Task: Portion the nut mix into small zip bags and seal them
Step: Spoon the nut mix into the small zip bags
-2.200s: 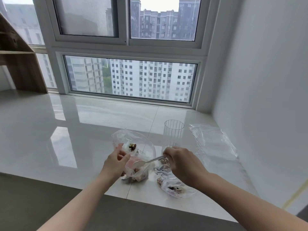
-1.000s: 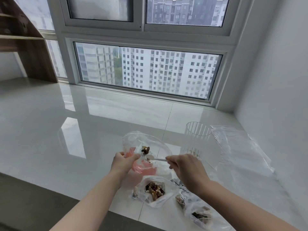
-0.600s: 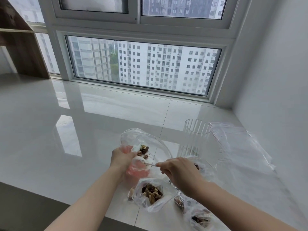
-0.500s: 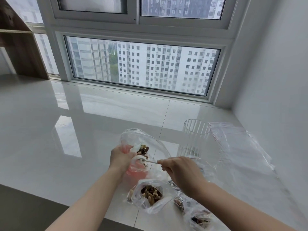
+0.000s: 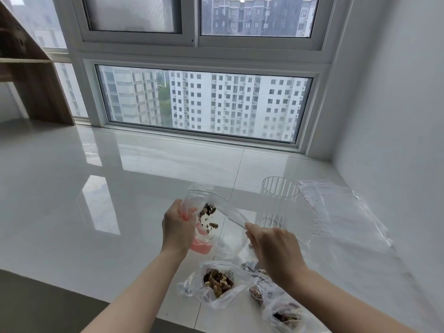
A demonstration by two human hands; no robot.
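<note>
My left hand (image 5: 179, 227) grips the left rim of a small clear zip bag (image 5: 230, 236) and holds it open above the white counter (image 5: 96, 212). Several dark nuts (image 5: 209, 216) are tumbling down inside the bag. My right hand (image 5: 271, 248) is at the right end of the bag's mouth. Its fingers pinch a thin pale spoon handle that lies along the rim, and the spoon's bowl is hard to make out. An open bag of nut mix (image 5: 218, 282) lies on the counter below my hands.
A ribbed clear glass (image 5: 280, 203) stands just behind my right hand. A pile of empty zip bags (image 5: 341, 212) lies by the right wall. Another bag with nuts (image 5: 286, 316) sits at the near counter edge. A wooden shelf (image 5: 31, 87) stands far left.
The spoon was carrying nuts to the bag's mouth. The nuts have since left it and are falling inside the bag. My left hand has kept its grip on the rim.
</note>
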